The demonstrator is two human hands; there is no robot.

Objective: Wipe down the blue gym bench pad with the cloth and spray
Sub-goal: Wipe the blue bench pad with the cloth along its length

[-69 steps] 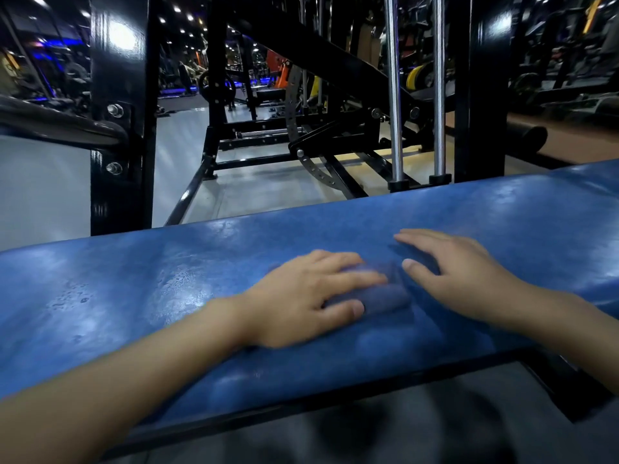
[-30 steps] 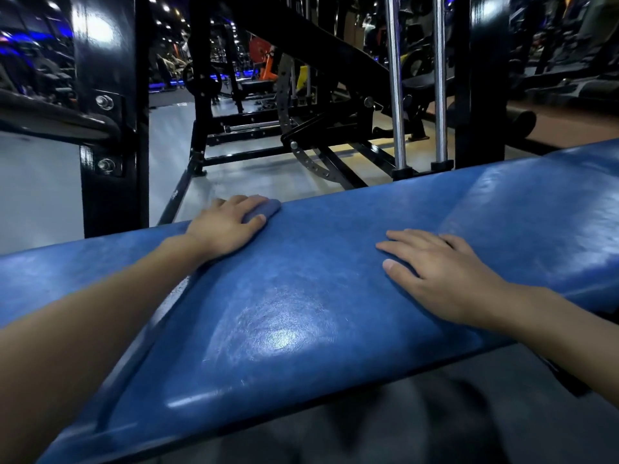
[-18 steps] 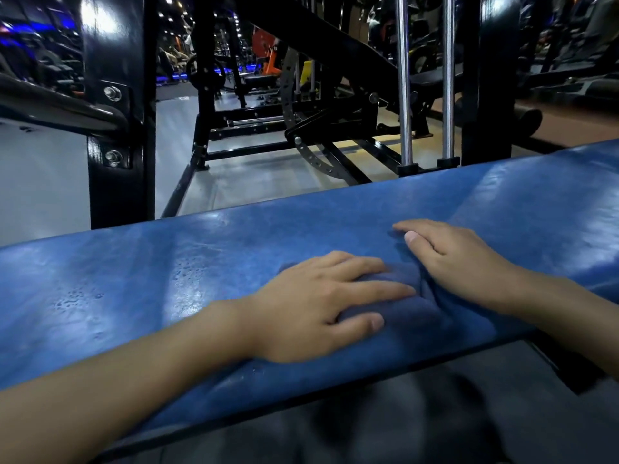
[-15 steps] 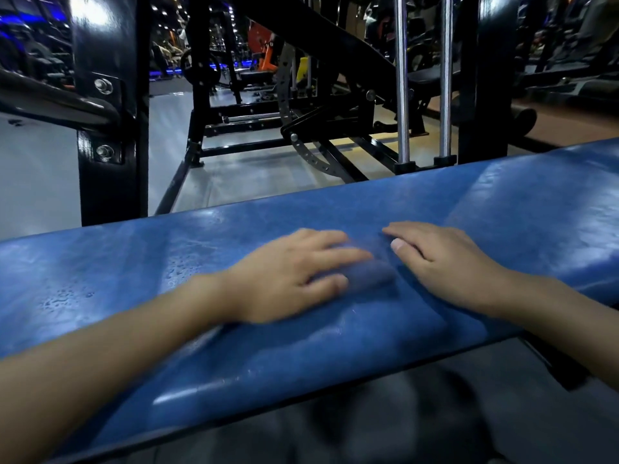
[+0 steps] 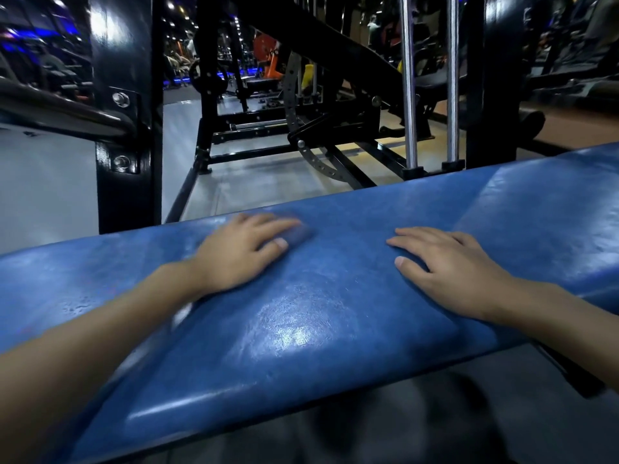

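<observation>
Now the left hand [image 5: 244, 252] lies flat just left of centre frame, fingers straight and pressing the blurred blue cloth [image 5: 300, 233] onto the far edge of the blue bench pad [image 5: 301, 329]. The right hand [image 5: 449, 272] rests palm-down right of centre, fingers lightly spread on the bare pad, holding nothing. A black rack post [image 5: 124, 112] stands upper left.

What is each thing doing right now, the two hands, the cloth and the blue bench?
left hand: flat on the cloth, fingers straight, pressing it down.
cloth: mostly hidden under the left hand, near the bench pad's far edge.
right hand: flat on the bench pad, holding nothing.
bench pad: shiny, with droplets toward its left end.
</observation>
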